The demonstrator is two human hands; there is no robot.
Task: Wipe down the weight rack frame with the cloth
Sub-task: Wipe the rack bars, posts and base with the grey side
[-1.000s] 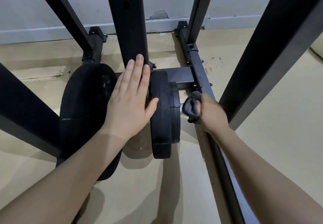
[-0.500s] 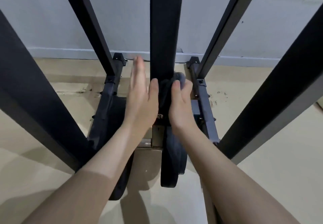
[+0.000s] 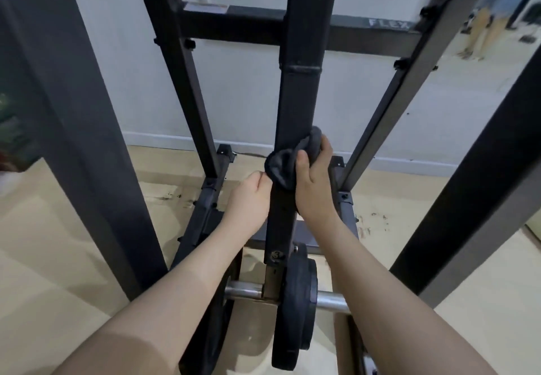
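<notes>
A black steel weight rack frame stands in front of me, with its centre upright post (image 3: 298,93) running from top to bottom. A dark grey cloth (image 3: 288,162) is wrapped around that post at mid height. My right hand (image 3: 314,183) grips the cloth against the post's right side. Curled against the post's left side, my left hand (image 3: 248,199) touches the cloth's lower edge with its fingertips. Whether it pinches the cloth I cannot tell.
Black weight plates (image 3: 295,310) hang on a chrome peg (image 3: 330,298) low on the post. Slanted side posts (image 3: 187,82) and a crossbar (image 3: 366,31) marked FLEX surround it. Thick black uprights (image 3: 474,187) stand close on both sides. Beige floor and a white wall lie behind.
The view has tilted up. My right hand has slid the cloth up the centre post. My left hand went from flat with straight fingers to curled beside the post.
</notes>
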